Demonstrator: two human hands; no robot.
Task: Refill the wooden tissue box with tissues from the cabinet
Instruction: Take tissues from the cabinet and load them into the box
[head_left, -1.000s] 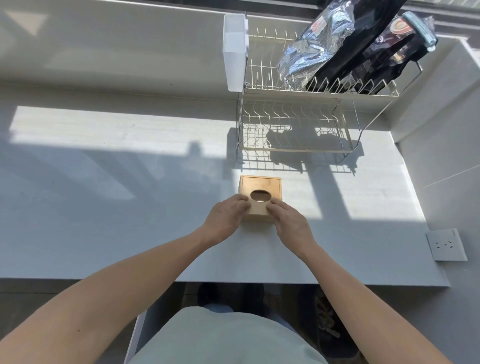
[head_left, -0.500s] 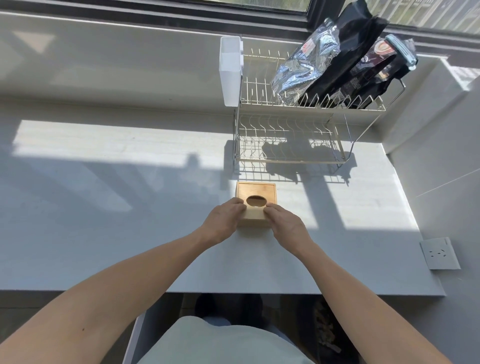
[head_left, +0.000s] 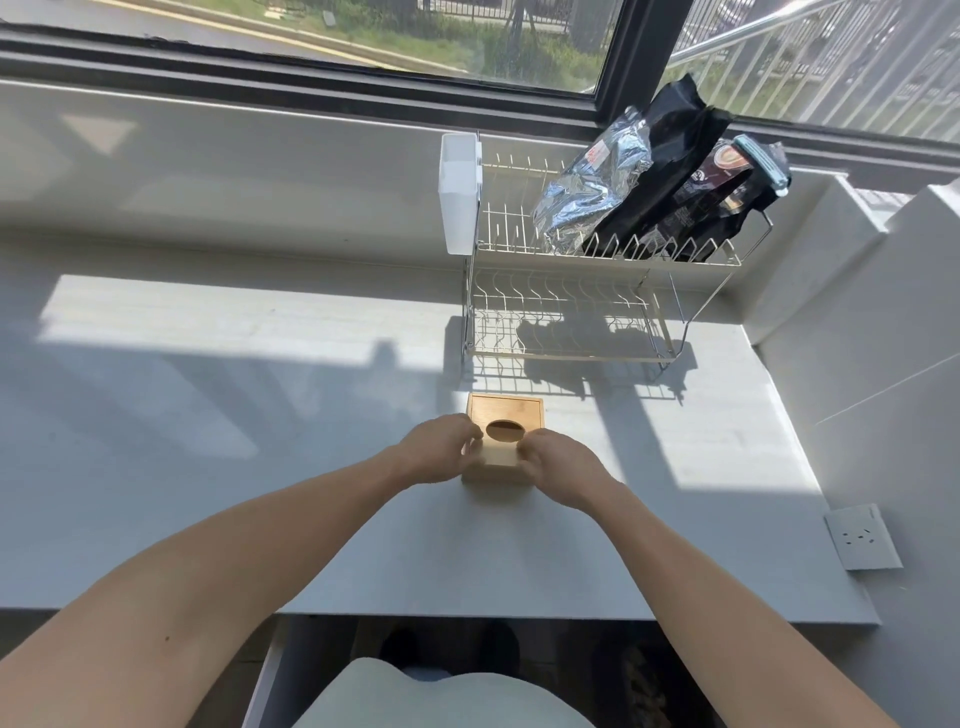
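Observation:
The wooden tissue box (head_left: 506, 410) stands on the grey counter (head_left: 260, 415), a square light-wood box with an oval hole in its top. The hole looks dark and no tissue shows in it. My left hand (head_left: 435, 455) grips the box's near left edge. My right hand (head_left: 558, 465) grips its near right edge, fingers curled over the lid. Both hands look slightly blurred. No tissues and no cabinet interior are visible.
Right behind the box stands a two-tier wire dish rack (head_left: 571, 306) with a white plastic holder (head_left: 460, 195) and foil and black bags (head_left: 649, 182) on top. A wall with a socket (head_left: 862, 538) closes off the right. The counter's front edge (head_left: 519, 618) runs below my forearms.
The view has tilted up, so the window is now visible. Both hands stay on the box's near edge, and their fingers have shifted slightly on the lid.

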